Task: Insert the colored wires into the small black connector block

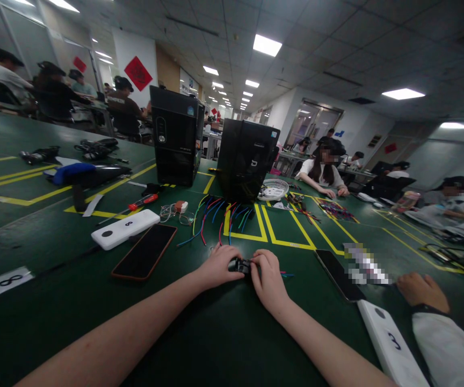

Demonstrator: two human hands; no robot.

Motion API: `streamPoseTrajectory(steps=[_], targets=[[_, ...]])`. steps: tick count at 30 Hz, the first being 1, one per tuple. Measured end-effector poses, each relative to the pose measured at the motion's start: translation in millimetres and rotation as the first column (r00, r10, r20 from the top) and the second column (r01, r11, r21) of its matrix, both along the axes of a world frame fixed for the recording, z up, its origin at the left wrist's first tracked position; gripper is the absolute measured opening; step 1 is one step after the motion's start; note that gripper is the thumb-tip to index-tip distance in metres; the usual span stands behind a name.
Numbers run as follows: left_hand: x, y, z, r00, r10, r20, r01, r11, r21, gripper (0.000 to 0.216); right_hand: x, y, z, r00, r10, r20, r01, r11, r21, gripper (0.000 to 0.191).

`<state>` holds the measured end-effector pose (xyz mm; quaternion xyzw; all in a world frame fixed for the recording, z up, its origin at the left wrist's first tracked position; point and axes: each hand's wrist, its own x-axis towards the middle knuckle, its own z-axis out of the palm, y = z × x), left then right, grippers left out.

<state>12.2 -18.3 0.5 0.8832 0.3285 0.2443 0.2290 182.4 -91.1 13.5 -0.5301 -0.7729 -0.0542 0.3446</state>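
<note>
My left hand [218, 266] and my right hand [269, 279] meet at the middle of the green table [200, 328]. Both are closed on a small black connector [240, 265] held between them, just above the tabletop. Thin coloured wires [286, 274] stick out from under my right hand. Beyond the hands a bundle of coloured cables [216, 212] spreads from a black computer case [247, 158].
To the left lie a dark phone [145, 258], a white power bank [125, 228], glasses [175, 213] and a red-handled screwdriver [140, 202]. A second black case [176, 142] stands behind. Right: another phone [339, 274], a white bank marked 3 [391, 344], a neighbour's hand [421, 290]. Several people sit around.
</note>
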Motion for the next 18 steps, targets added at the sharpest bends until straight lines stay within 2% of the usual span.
streamPoseTrajectory(steps=[2,4,6,8,12,18], targets=[[0,0,-0.9,1.000,0.001,0.003,-0.001,1.000,0.001,0.031,0,-3,5.0,0.997,0.064,0.032,-0.064,0.998,-0.020,0.011],[0,-1,-2.1,1.000,0.016,0.005,-0.016,1.000,0.010,0.030,0,-7,10.7,0.969,0.214,0.124,-0.202,0.975,-0.097,0.011],[1,0,-3.3,0.999,0.034,0.012,-0.034,0.999,0.020,0.028,0,-9,15.2,0.931,0.315,0.187,-0.287,0.944,-0.163,0.015],[1,0,-4.0,0.999,0.046,0.020,-0.046,0.999,0.028,0.027,3,-7,17.1,0.936,0.293,0.195,-0.267,0.952,-0.150,0.020],[2,0,-3.5,0.998,0.056,0.002,-0.056,0.998,0.015,0.032,18,3,14.0,0.973,0.126,0.193,-0.110,0.990,-0.093,0.020],[1,1,-1.0,1.000,0.025,-0.009,-0.025,1.000,0.010,0.032,26,11,6.2,0.959,0.077,0.272,-0.045,0.991,-0.122,0.016]])
